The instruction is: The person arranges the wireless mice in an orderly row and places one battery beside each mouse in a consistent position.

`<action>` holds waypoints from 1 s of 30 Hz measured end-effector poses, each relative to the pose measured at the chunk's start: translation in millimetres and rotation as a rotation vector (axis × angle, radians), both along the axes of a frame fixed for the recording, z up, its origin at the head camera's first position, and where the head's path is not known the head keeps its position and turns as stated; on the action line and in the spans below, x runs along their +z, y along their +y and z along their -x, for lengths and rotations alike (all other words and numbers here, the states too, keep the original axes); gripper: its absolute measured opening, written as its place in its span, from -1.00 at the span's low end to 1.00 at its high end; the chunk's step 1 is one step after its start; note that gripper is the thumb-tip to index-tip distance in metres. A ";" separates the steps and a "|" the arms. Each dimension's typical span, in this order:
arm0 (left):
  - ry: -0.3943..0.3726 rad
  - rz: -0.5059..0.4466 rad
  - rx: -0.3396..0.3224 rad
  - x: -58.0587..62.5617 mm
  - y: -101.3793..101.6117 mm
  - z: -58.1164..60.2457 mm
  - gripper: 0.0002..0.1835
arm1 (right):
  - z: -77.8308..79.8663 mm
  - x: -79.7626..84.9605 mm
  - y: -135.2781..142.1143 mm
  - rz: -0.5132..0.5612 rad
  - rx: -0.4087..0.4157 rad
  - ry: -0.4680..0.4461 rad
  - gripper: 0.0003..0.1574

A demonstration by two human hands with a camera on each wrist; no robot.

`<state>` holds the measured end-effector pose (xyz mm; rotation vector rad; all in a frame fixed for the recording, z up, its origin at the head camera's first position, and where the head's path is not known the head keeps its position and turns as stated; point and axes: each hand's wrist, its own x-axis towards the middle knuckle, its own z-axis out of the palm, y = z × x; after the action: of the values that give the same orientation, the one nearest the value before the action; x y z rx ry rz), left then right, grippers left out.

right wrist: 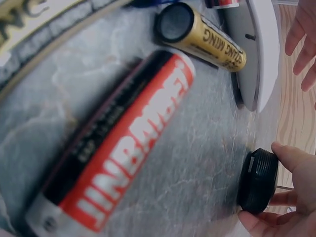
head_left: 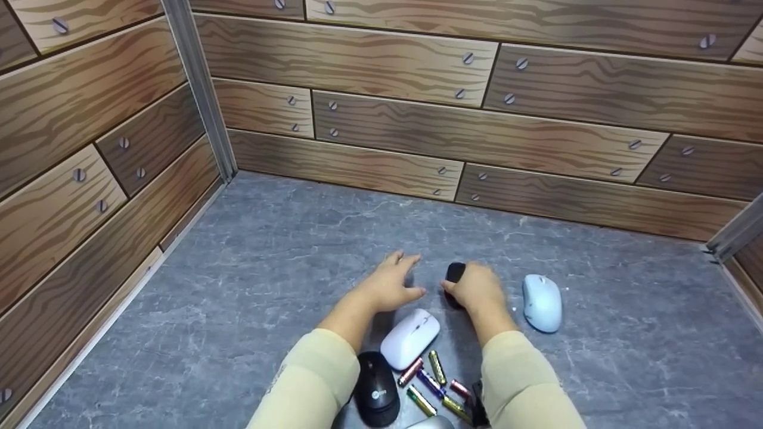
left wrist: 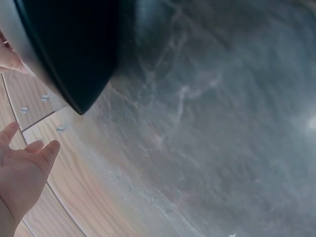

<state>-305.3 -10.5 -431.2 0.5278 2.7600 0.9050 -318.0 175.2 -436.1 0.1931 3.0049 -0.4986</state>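
Note:
My right hand grips a small black mouse on the grey marbled surface. In the right wrist view the mouse shows a ribbed side, with the thumb and fingers of that hand round it. To its left, my left hand holds nothing, its fingers spread and its thumb apart. In the left wrist view this hand also appears with loose fingers. Just below it lies a white mouse. A larger black mouse rests beside my left sleeve.
Several batteries lie between my forearms, among them a gold one and a red one. A light blue mouse sits to the right of my right hand. Wood-patterned walls border the back and sides.

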 end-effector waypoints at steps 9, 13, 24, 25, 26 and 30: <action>-0.008 -0.012 -0.006 0.3 2.3 -3.8 -0.26 | -3.8 4.1 -1.2 -0.008 0.004 -0.030 0.00; -0.017 -0.034 -0.010 -0.6 1.7 -6.4 -0.25 | -6.3 9.7 2.5 -0.014 0.014 -0.051 0.02; 0.000 -0.067 -0.027 13.9 -6.6 -11.5 -0.26 | -17.1 31.5 19.6 0.029 0.086 0.023 -0.14; 0.001 -0.075 -0.027 15.5 -7.5 -13.3 -0.25 | -19.3 33.9 20.0 0.037 0.099 0.037 -0.15; 0.000 -0.083 -0.028 17.0 -8.4 -15.3 -0.25 | -21.9 36.3 20.3 0.047 0.111 0.051 -0.16; 0.004 -0.104 -0.040 21.6 -12.1 -24.5 -0.23 | -34.6 49.4 21.4 0.096 0.156 0.080 -0.18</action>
<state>-280.8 -22.5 -409.6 0.6001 2.7069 1.0441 -283.3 196.7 -386.7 -0.0693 3.0303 -0.6464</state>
